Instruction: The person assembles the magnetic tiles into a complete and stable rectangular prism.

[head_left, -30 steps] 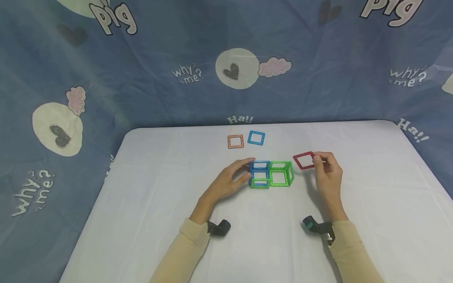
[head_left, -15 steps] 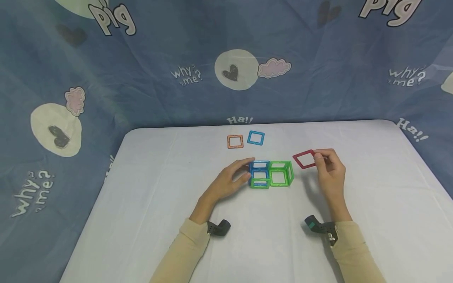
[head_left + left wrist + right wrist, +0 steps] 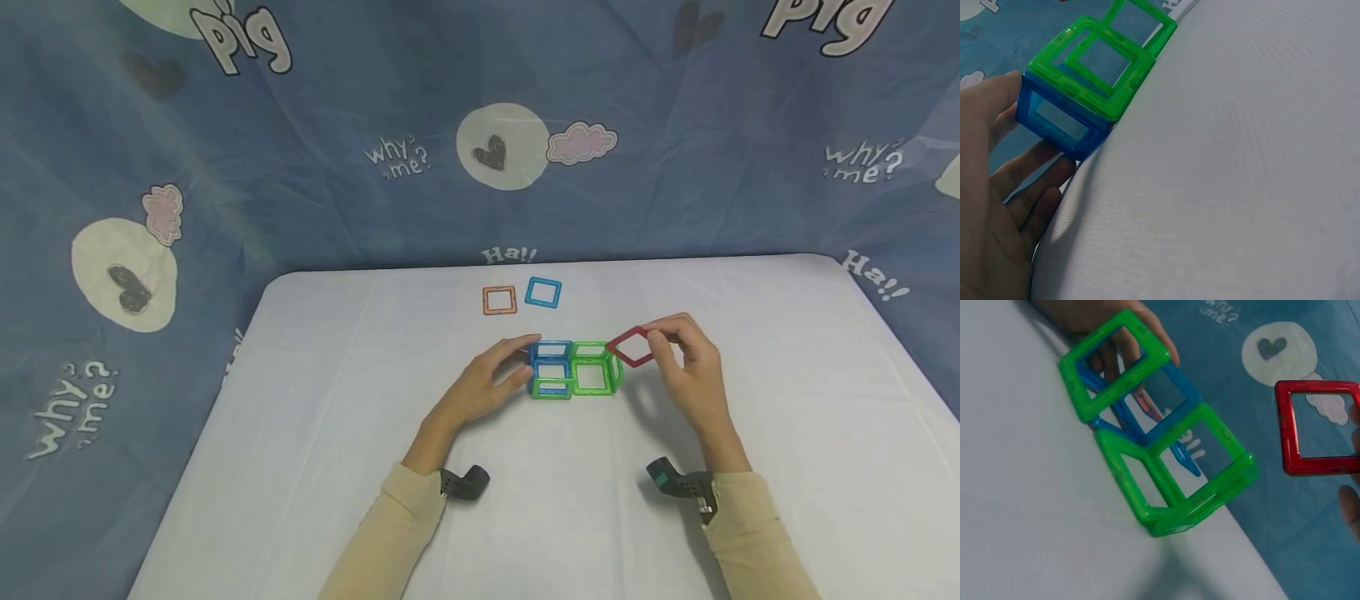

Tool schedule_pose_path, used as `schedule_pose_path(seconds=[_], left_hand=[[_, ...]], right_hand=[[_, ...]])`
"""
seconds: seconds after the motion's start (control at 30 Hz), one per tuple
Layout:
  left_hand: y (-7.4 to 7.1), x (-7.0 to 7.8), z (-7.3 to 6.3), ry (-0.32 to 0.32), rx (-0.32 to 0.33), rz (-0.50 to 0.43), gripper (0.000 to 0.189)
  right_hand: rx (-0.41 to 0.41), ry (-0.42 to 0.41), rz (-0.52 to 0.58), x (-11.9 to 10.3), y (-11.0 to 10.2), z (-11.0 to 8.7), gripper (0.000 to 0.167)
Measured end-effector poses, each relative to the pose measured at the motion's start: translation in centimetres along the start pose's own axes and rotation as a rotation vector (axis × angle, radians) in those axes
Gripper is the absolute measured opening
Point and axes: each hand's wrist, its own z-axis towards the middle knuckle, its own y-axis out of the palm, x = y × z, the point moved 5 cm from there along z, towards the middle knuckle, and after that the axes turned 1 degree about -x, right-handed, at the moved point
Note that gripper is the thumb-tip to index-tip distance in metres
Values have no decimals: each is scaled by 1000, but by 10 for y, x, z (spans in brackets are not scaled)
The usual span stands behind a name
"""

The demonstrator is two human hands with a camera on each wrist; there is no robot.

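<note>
A structure of blue and green square magnetic tiles (image 3: 592,392) stands on the white table. My left hand (image 3: 480,383) holds its blue left end, thumb at the near side and index finger at the far top corner. In the left wrist view, the thumb lies at the upper corner of a blue tile (image 3: 1054,119), and other fingers curve beside it. My right hand (image 3: 693,375) pinches a red square magnetic tile (image 3: 632,361) by one corner, tilted in the air. In the head view the red tile overlaps the structure's green right end; the right wrist view shows a gap between them.
Behind the structure, an orange square tile (image 3: 499,312) and a light blue square tile (image 3: 543,303) lie flat on the table (image 3: 540,517). A blue printed cloth (image 3: 337,200) hangs past the table's far edge.
The right hand has brought the red tile left, toward the structure's green end, and turned it into a diamond-like tilt. The left hand and the structure have stayed in place.
</note>
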Motion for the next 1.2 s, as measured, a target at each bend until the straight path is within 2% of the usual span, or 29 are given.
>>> schedule_pose_path(seconds=[0.17,0.43,0.53,0.83,1.2], left_hand=[[0,-1,0,-7,-1,0,50],[0,-1,0,-8,1,-1,50],[0,-1,0,-4,4,-5,51],[1,-1,0,-18,-1,-6,51],[0,-1,-1,-31,-2,5,50]], right_hand=[[-68,4,-40,6,3,-1,13],[-160,-71,-104,-32,13,1,9],[-197,-75,-131,-35,15,1,10],[-277,-93,-143,-36,21,-1,15],[-329,-114,-171,-37,27,-3,15]])
